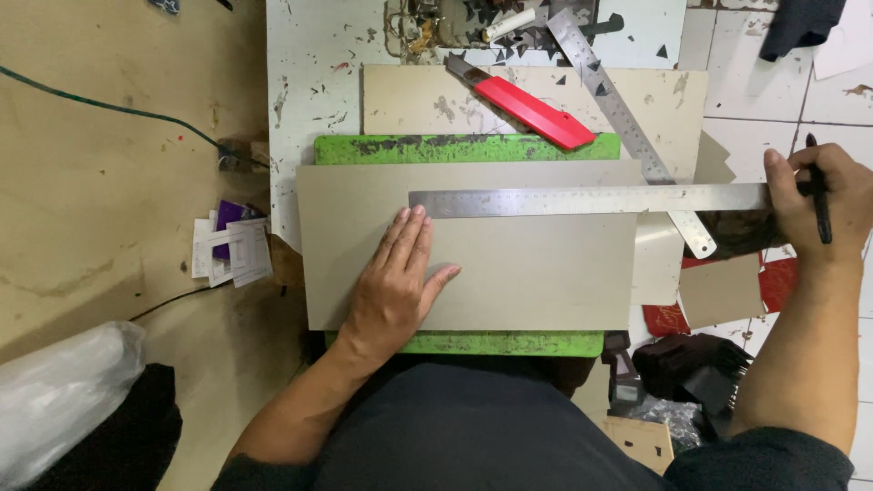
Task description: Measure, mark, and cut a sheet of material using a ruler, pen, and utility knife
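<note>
Left hand [393,286] lies flat, fingers together and only the thumb spread, pressing down on the grey board sheet [468,245] that sits over the green cutting mat [464,148]. Right at the tips of those fingers lies the long steel ruler [591,200], running across the sheet's upper part and past its right edge. Over there the right hand [814,205] has its thumb on the ruler's far end while its fingers curl around a black pen [818,195].

How far along? As far as I can judge, the ruler is lined up and held at both ends, but no drawn line or cut shows on the sheet, so marking looks not yet done. The red utility knife [523,109] lies untouched beyond the left fingertips, on a cream board [409,100], with a second steel ruler [623,123] lying slantwise just past it.

Labels now: off to the left of the left hand, a small fanned stack of white and purple printed cards [229,244] on the tan worktop [109,200]. Below the right hand, a red patterned piece [777,282] under a grey offcut [720,291].
</note>
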